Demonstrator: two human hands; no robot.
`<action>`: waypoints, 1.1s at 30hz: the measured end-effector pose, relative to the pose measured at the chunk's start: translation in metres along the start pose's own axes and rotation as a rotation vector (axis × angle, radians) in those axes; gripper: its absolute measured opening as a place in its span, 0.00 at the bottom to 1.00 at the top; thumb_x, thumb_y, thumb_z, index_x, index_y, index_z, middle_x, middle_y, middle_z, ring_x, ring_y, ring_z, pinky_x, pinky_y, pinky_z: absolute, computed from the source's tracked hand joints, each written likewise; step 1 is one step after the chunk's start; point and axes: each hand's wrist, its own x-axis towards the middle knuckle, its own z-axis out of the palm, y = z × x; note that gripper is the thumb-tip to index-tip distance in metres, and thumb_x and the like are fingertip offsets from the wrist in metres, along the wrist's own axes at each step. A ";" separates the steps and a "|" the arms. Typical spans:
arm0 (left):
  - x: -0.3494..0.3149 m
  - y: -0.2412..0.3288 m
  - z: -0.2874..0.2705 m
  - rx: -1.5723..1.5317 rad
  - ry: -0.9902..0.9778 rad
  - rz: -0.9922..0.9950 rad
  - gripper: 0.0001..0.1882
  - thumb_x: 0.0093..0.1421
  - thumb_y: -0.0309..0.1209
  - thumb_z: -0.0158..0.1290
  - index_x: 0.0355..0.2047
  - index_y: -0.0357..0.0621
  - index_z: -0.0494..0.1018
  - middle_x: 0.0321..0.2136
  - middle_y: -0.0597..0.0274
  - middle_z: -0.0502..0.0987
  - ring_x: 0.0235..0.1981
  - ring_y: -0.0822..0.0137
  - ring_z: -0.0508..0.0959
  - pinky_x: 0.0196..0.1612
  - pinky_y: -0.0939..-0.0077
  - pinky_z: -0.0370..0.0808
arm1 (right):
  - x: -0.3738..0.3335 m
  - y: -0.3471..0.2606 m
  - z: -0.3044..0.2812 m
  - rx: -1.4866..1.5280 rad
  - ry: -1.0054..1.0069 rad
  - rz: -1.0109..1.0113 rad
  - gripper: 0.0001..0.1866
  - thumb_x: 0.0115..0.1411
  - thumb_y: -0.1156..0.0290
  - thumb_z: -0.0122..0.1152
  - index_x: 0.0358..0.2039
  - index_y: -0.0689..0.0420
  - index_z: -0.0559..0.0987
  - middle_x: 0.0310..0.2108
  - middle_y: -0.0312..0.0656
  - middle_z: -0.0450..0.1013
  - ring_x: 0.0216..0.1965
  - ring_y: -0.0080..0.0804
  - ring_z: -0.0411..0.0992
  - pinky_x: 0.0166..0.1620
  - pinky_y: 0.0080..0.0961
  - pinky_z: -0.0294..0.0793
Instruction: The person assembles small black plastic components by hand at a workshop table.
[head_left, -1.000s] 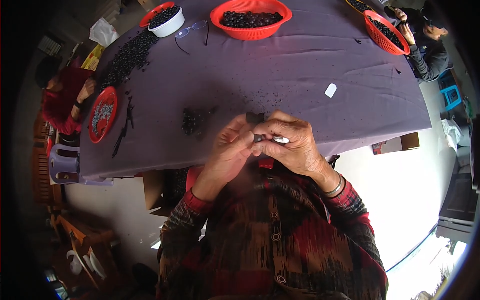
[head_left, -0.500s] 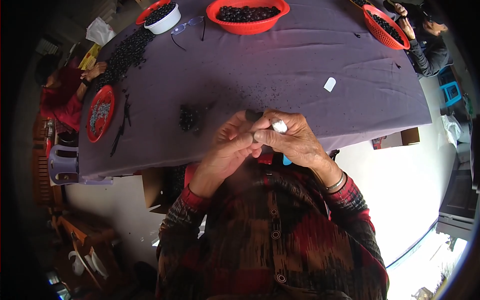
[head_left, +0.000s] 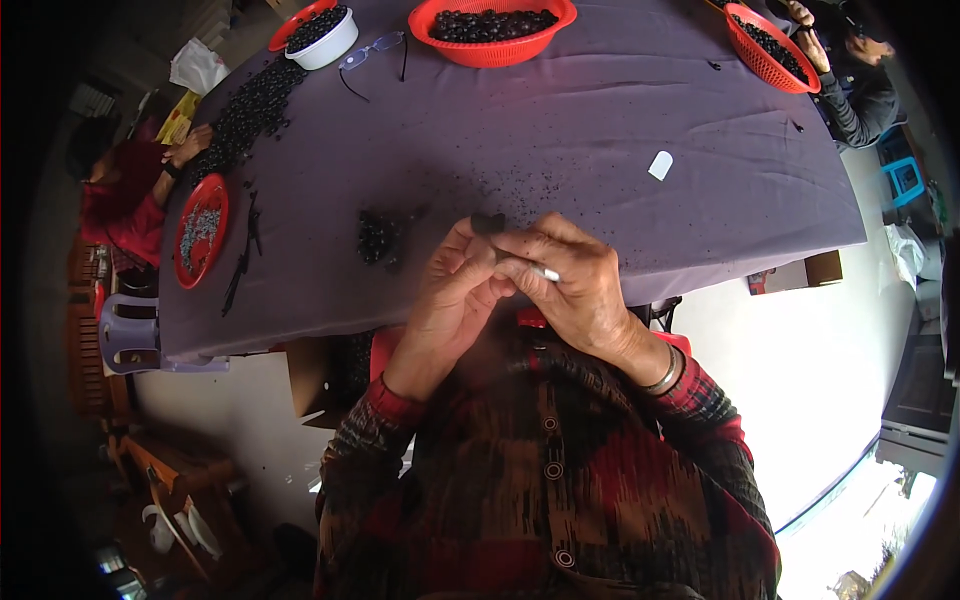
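My two hands meet above the near edge of the purple-grey tablecloth (head_left: 620, 130). My left hand (head_left: 450, 300) is closed in a pinch, and what sits between its fingertips is hidden. A black cover (head_left: 488, 223) shows at the tip of one of its fingers. Curled close against it, my right hand (head_left: 585, 285) grips a slim tool with a white end (head_left: 546, 273); the tool's other end is hidden by the fingers. Beyond my left hand lies a small heap of black, round, shiny pieces (head_left: 382, 235). Dark crumbs are scattered past my fingertips.
Red baskets of black pieces stand at the far middle (head_left: 495, 55) and far right (head_left: 745, 50). At left are a white bowl (head_left: 325, 50), a large black heap (head_left: 245, 115), a red plate (head_left: 185, 270) and glasses (head_left: 357, 60). Co-workers sit left (head_left: 120, 200) and far right (head_left: 850, 110).
My right hand has turned, so the tool's white end now points lower and looks thinner. A blue bit below that hand is out of sight. My left hand keeps its pinch.
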 end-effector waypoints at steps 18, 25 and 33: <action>-0.008 0.006 0.019 -0.016 0.038 0.056 0.04 0.64 0.28 0.48 0.37 0.47 0.72 0.32 0.68 0.76 0.33 0.75 0.74 0.37 0.80 0.72 | -0.016 0.007 0.009 -0.332 0.128 -0.283 0.16 0.49 0.79 0.64 0.40 0.62 0.77 0.27 0.39 0.71 0.21 0.28 0.73 0.22 0.23 0.73; -0.009 0.005 0.012 -0.035 0.002 -0.008 0.04 0.64 0.30 0.48 0.36 0.47 0.72 0.34 0.70 0.74 0.36 0.76 0.72 0.37 0.79 0.70 | -0.012 0.000 -0.020 -0.010 -0.067 0.193 0.14 0.62 0.63 0.54 0.39 0.60 0.66 0.22 0.41 0.66 0.21 0.33 0.65 0.29 0.25 0.67; -0.011 0.005 0.016 -0.046 -0.108 -0.050 0.06 0.64 0.31 0.47 0.40 0.46 0.70 0.33 0.68 0.72 0.35 0.76 0.67 0.35 0.80 0.66 | -0.005 -0.001 -0.032 -0.067 -0.244 0.027 0.07 0.58 0.76 0.38 0.32 0.63 0.66 0.25 0.46 0.66 0.24 0.41 0.65 0.32 0.30 0.68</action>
